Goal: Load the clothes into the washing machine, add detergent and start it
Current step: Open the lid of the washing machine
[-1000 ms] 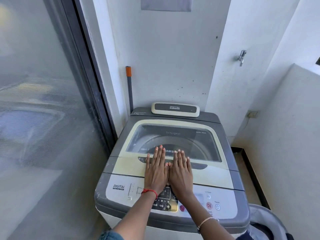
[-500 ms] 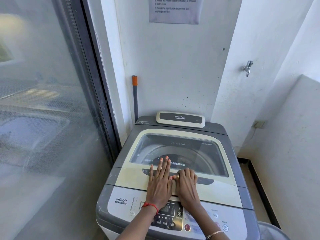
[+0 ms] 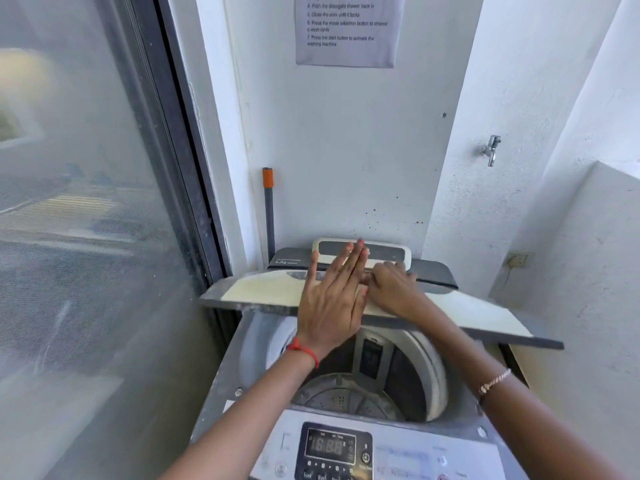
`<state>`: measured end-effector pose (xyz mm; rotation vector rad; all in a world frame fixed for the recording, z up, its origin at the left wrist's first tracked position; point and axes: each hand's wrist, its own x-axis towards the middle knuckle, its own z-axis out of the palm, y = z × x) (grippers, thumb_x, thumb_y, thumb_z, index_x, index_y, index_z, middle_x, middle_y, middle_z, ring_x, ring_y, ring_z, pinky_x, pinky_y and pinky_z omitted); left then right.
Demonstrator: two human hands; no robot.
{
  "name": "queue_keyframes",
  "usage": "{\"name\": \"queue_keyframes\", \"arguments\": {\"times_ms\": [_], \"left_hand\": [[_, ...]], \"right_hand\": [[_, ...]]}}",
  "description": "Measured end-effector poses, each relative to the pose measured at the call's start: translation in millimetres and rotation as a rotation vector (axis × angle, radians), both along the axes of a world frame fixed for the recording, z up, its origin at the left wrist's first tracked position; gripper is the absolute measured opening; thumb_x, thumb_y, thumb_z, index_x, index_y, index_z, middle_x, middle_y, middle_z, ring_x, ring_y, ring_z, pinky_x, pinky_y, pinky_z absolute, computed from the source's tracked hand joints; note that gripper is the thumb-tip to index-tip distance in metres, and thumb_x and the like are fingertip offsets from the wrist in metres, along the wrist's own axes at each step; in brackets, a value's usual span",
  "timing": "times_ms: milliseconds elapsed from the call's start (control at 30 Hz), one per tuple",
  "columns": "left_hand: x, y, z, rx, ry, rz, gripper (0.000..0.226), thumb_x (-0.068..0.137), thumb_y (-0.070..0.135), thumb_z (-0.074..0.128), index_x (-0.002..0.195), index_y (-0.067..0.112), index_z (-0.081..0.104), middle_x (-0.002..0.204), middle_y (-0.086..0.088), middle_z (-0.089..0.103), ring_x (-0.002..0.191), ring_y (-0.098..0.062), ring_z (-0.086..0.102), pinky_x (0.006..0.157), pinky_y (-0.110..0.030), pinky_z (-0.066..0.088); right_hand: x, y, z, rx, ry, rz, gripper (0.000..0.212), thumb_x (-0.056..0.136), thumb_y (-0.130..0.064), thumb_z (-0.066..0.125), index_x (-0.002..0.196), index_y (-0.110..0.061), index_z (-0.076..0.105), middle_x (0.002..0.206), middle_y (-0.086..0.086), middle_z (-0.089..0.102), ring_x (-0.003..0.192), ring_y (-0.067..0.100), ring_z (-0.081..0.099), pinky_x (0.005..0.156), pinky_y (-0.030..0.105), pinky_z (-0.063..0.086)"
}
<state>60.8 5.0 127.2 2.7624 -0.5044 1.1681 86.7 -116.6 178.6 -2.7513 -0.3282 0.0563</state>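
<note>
Two hands prop up the cream plastic lid (image 3: 263, 289), baring the steel drum (image 3: 346, 396): left hand (image 3: 330, 306) flat, fingers together; right hand (image 3: 391, 289) curled round it

Layout as I log it, clock bearings taken from the drum (image 3: 346, 396) inside the washing machine (image 3: 223, 375):
- 6 o'clock: control panel (image 3: 334, 452).
- 12: lid (image 3: 263, 289), tilted up over the drum. My left hand (image 3: 332, 303) is on it, with my right hand (image 3: 391, 289) at its 3.
- 11: pole (image 3: 269, 216), behind the machine.
- 12, high on the wall: notice (image 3: 346, 29).
- 1: tap (image 3: 490, 150).
- 2: socket (image 3: 517, 259).
- 9: glass door (image 3: 86, 202).
</note>
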Motion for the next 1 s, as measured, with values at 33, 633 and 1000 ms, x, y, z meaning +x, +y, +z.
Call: {"name": "queue_keyframes", "arguments": {"times_ms": [33,633,1000], "left_hand": [[10,0,14,0.012,-0.017,0.011,0.053,0.097,0.031,0.023,0.147,0.012,0.022,0.155,0.001,0.021,0.144,-0.009,0.013,0.117,-0.047,0.000],[154,-4,133,0.038,-0.047,0.006,0.051,0.098,0.025,0.021,0.148,0.011,0.019,0.157,0.001,0.017,0.145,-0.008,0.009,0.120,-0.036,0.001],[230,-7,144,-0.016,-0.014,0.067,0.050,0.101,0.026,0.018,0.148,0.011,0.014,0.158,0.001,0.012,0.145,-0.008,0.005,0.119,-0.036,-0.004]], "right_hand": [[10,0,12,-0.047,0.006,0.015,0.027,0.097,-0.019,0.030,0.093,-0.004,0.052,0.125,0.022,0.049,0.127,0.037,0.032,0.104,0.053,0.024],[165,-3,106,0.010,-0.077,-0.042,0.035,0.096,-0.021,0.035,0.110,0.006,0.051,0.122,0.027,0.054,0.105,0.036,0.054,0.079,0.034,0.038],[185,-15,72,-0.020,-0.821,-0.123,0.039,0.101,-0.021,0.025,0.116,0.002,0.053,0.134,0.020,0.050,0.133,0.029,0.039,0.110,0.037,0.026]]}}
